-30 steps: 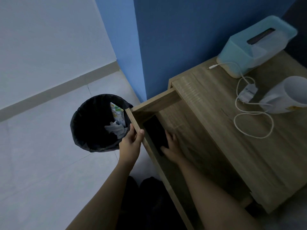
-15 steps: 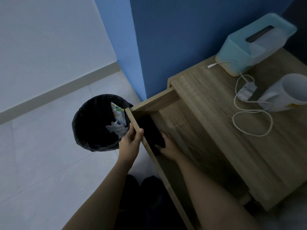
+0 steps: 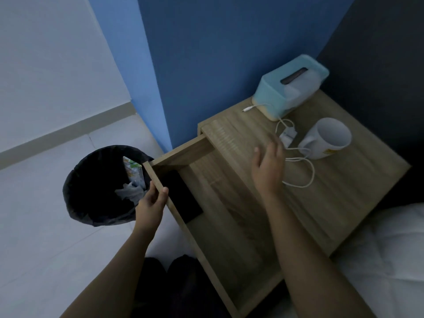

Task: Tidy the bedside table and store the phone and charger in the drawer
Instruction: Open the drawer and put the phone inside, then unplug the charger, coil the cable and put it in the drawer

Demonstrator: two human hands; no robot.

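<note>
The wooden bedside table [image 3: 344, 191] has its drawer [image 3: 229, 226] pulled out. A black phone [image 3: 181, 196] lies flat in the drawer's far left corner. My left hand [image 3: 151, 203] grips the drawer's front edge. My right hand [image 3: 268, 166] hovers over the tabletop with fingers spread and nothing in it, just left of the white charger [image 3: 288, 135]. The charger's cable [image 3: 307, 173] loops across the tabletop.
A white mug [image 3: 328, 138] lies on its side beside the charger. A light blue tissue box [image 3: 291, 86] stands at the back against the blue wall. A black-lined trash bin [image 3: 101, 187] holding wrappers stands on the floor left of the drawer. White bedding [image 3: 394, 260] is at the right.
My right hand has let go of the phone, lifted out of the drawer and moved up over the tabletop toward the charger. My left hand stays on the drawer edge.
</note>
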